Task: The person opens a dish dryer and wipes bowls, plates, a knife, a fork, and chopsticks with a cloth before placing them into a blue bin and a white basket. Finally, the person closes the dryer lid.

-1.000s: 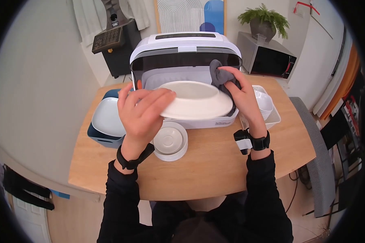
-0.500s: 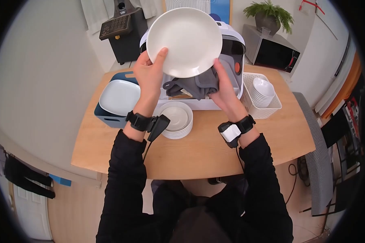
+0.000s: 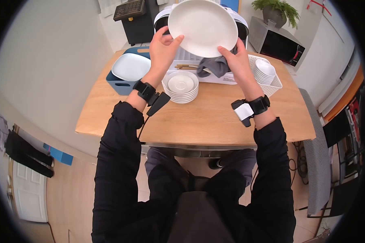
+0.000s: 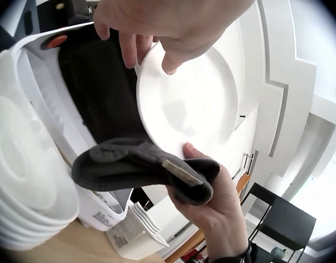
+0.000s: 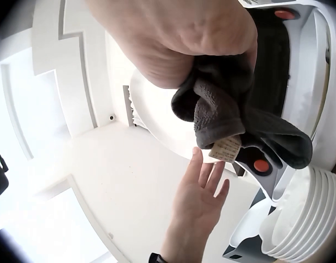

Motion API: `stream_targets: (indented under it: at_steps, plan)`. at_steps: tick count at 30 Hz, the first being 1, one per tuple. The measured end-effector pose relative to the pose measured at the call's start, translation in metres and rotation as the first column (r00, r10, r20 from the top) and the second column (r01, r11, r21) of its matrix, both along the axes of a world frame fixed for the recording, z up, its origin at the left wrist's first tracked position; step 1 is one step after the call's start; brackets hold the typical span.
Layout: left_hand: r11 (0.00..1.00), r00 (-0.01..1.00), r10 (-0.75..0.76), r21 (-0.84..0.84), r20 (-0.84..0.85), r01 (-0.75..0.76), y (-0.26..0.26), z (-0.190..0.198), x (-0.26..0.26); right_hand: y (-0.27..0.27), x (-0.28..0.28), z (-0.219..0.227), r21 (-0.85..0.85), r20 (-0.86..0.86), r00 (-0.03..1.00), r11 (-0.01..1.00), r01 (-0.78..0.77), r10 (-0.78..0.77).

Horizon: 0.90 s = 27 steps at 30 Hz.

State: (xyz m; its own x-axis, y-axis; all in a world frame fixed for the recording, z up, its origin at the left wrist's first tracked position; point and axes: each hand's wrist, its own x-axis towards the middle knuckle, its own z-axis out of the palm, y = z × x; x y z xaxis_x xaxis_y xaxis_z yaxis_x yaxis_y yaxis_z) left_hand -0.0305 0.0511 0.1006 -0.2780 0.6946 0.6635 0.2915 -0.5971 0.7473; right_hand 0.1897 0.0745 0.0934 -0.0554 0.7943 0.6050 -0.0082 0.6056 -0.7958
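Observation:
A round white plate [image 3: 202, 28] is held up, its face turned toward the head camera. At its left rim my left hand [image 3: 163, 50] pinches it, thumb on the front and fingers behind. My right hand [image 3: 238, 65] grips the lower right rim, thumb on the face, with a dark grey cloth [image 3: 215, 67] bunched in the palm and hanging below the plate. In the left wrist view a pale label [image 4: 181, 172] shows on the cloth. Below the hands, a stack of white dishes [image 3: 181, 86] stands on the table.
Behind the plate is a white countertop appliance [image 4: 33, 71] with its dark lid raised; wooden utensils [image 3: 186, 66] lie at its front. A blue bin [image 3: 121, 86] topped by a white dish [image 3: 130, 67] stands left. A white basket [image 3: 276, 84] with stacked bowls [image 3: 264, 73] stands right.
The plate has gone from tilted nearly edge-on to face-on, raised above the appliance's front. My right thumb now lies on its face; the cloth hangs lower. The head view has tipped downward.

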Motion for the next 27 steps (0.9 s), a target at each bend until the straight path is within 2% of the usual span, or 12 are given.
stream_targets:
  at_steps: [2, 4, 5, 6, 11, 14, 17, 19, 21, 24, 25, 27]
  plan:
    - [0.973, 0.977, 0.180, 0.169, -0.111, -0.160, 0.002, 0.003, -0.007, -0.001, 0.010, 0.002, 0.188, 0.194, 0.963, 0.970, 0.153, -0.189]
    - [0.944, 0.929, 0.267, 0.264, -0.257, -0.199, -0.005, 0.012, -0.011, -0.017, 0.016, 0.012, 0.383, 0.356, 0.852, 0.892, 0.242, -0.384]
    - [0.937, 0.898, 0.289, 0.290, -0.332, -0.194, -0.009, 0.015, -0.013, -0.029, 0.016, 0.018, 0.380, 0.383, 0.804, 0.871, 0.313, -0.456]
    - [0.931, 0.861, 0.308, 0.313, -0.404, -0.187, -0.012, 0.017, -0.014, -0.032, 0.017, 0.020, 0.451, 0.374, 0.794, 0.842, 0.296, -0.480]
    - [0.967, 0.857, 0.192, 0.241, -0.479, -0.082, -0.030, 0.017, -0.012, -0.037, 0.020, 0.032, 0.684, 0.327, 0.743, 0.689, 0.240, -0.584]
    - [0.966, 0.803, 0.199, 0.252, -0.561, -0.063, -0.032, 0.013, -0.021, -0.037, 0.021, 0.036, 0.630, 0.376, 0.769, 0.751, 0.197, -0.517]
    - [0.966, 0.847, 0.194, 0.247, -0.495, -0.076, -0.031, 0.010, -0.022, -0.014, 0.022, 0.036, 0.601, 0.312, 0.857, 0.784, 0.156, -0.410]
    - [0.971, 0.880, 0.178, 0.224, -0.441, -0.085, -0.023, 0.001, -0.023, -0.005, 0.018, 0.033, 0.403, 0.266, 0.935, 0.908, 0.112, -0.233]
    - [0.982, 0.898, 0.130, 0.177, -0.421, -0.059, -0.016, -0.004, -0.026, 0.011, 0.013, 0.022, 0.268, 0.174, 0.980, 0.962, 0.048, -0.097]
    - [0.988, 0.918, 0.070, 0.157, -0.390, -0.009, -0.006, -0.008, -0.024, 0.032, 0.010, 0.003, 0.164, 0.193, 0.976, 0.984, 0.068, -0.100]
    - [0.999, 0.925, 0.032, 0.049, -0.379, -0.014, -0.004, -0.007, -0.024, 0.036, 0.010, 0.000, 0.129, 0.198, 0.975, 0.989, 0.076, -0.101]
    - [0.999, 0.939, -0.046, -0.031, -0.340, 0.037, 0.002, -0.004, -0.025, 0.041, 0.013, -0.001, 0.167, 0.212, 0.969, 0.982, 0.088, -0.122]
